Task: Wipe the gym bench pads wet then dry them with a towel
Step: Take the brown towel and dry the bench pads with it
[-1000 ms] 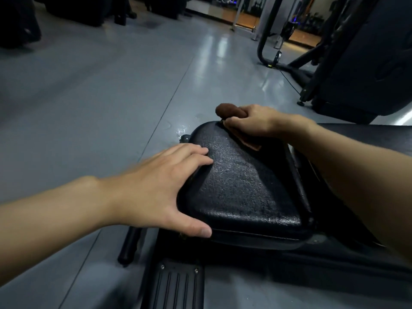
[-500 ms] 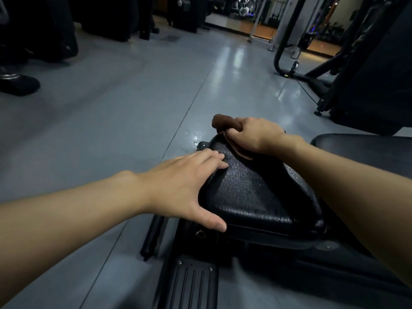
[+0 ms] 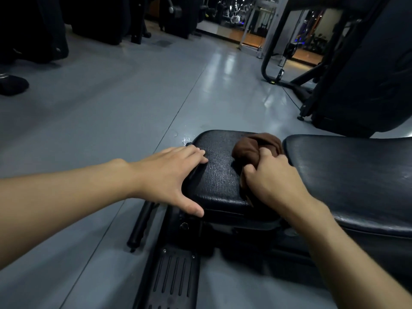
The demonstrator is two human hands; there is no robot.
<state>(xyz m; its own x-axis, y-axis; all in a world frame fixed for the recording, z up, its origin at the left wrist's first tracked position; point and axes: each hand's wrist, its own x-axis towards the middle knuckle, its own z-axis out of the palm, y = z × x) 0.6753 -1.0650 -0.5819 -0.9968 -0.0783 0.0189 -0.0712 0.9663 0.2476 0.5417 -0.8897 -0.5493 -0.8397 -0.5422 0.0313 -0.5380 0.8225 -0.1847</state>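
Observation:
A small black seat pad (image 3: 217, 175) of the gym bench lies in the middle of the head view, its textured top glistening. My right hand (image 3: 270, 179) grips a bunched brown cloth (image 3: 256, 146) and presses it onto the pad's right side. My left hand (image 3: 171, 177) rests flat on the pad's left edge, fingers straight and thumb hooked down over the near side. The long black back pad (image 3: 347, 175) adjoins on the right, with a narrow gap between the two pads.
The bench's black frame and ribbed foot plate (image 3: 174, 279) lie below the pads. A black bar (image 3: 142, 224) sticks out at the left. Gym machines (image 3: 361, 70) stand at the back right. A dark shoe (image 3: 12, 84) is at the far left on the grey floor.
My right hand has dragged the cloth from the pad's far end back toward me along its right side. The view has tilted up and shifted right, showing more of the back pad.

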